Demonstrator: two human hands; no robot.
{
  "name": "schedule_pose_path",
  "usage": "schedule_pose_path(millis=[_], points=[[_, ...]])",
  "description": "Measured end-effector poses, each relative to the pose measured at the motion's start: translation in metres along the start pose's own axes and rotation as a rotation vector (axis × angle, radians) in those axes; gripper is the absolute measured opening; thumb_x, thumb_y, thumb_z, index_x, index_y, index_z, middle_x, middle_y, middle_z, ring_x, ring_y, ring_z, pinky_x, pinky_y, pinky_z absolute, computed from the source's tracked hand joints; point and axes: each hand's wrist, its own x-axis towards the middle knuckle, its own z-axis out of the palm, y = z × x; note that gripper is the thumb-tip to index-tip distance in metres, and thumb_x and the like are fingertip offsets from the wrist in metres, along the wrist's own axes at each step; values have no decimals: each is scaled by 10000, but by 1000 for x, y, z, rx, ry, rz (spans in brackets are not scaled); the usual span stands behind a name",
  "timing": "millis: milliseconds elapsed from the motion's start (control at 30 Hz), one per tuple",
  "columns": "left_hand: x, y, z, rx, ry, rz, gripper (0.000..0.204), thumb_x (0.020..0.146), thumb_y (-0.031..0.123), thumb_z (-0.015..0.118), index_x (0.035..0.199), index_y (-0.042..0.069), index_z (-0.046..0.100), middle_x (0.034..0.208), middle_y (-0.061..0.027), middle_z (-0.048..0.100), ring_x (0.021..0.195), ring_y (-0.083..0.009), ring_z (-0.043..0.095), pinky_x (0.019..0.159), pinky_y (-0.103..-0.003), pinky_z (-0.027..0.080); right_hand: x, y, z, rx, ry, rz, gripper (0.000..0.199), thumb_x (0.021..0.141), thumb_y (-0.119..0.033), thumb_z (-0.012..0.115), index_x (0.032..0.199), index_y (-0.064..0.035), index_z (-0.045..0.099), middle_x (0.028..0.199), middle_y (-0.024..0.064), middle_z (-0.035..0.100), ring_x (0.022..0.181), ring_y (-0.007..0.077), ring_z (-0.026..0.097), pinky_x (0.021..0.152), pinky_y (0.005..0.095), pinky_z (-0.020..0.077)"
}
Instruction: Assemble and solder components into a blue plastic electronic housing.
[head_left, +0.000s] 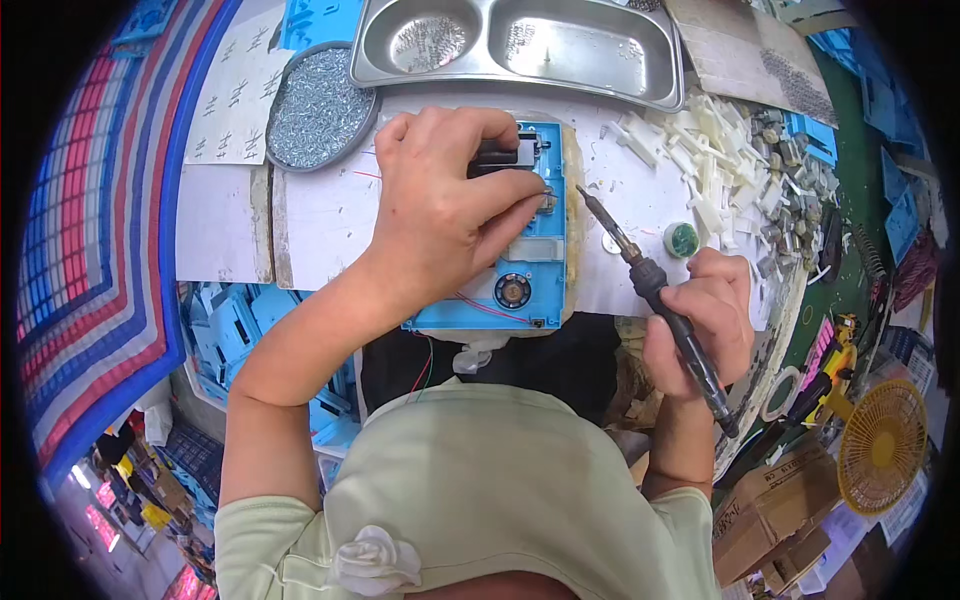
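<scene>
Smooth blue plastic casing (549,283), shiny metal tray (487,62).

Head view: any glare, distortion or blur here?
Head view: fisheye bending and black corners around the rim; head view: bright glints on the steel tray; head view: no obvious motion blur on the soldering iron, left hand or right hand.

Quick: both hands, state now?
Left hand: over blue rectangular plastic casing; whether holding anything, cannot tell.
Right hand: closed, holding black pen-shaped soldering iron.

At near right, a yellow fan (883,450) is seen beside a cardboard box (775,505); striped cloth (140,220) is spread at left.
</scene>
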Motion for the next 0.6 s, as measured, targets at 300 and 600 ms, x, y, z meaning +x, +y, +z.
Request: schedule_pose_path(millis=[300, 600], points=[[-3, -2, -4, -52, 31, 87, 245, 675, 103, 864, 890, 169, 766, 948, 25, 660, 861, -203, 579, 834, -386, 347, -2, 0, 0, 22, 3, -6, 256, 743, -90, 763, 977, -30, 679, 712, 76, 626, 720, 283, 509, 682, 391, 463], [-8, -4, 4, 6, 18, 189, 247, 704, 111, 841, 913, 147, 713, 882, 41, 667, 824, -179, 597, 830, -405, 333, 0, -1, 0, 26, -12, -18, 260, 745, -86, 765, 985, -32, 679, 708, 74, 621, 719, 280, 510, 686, 392, 467]])
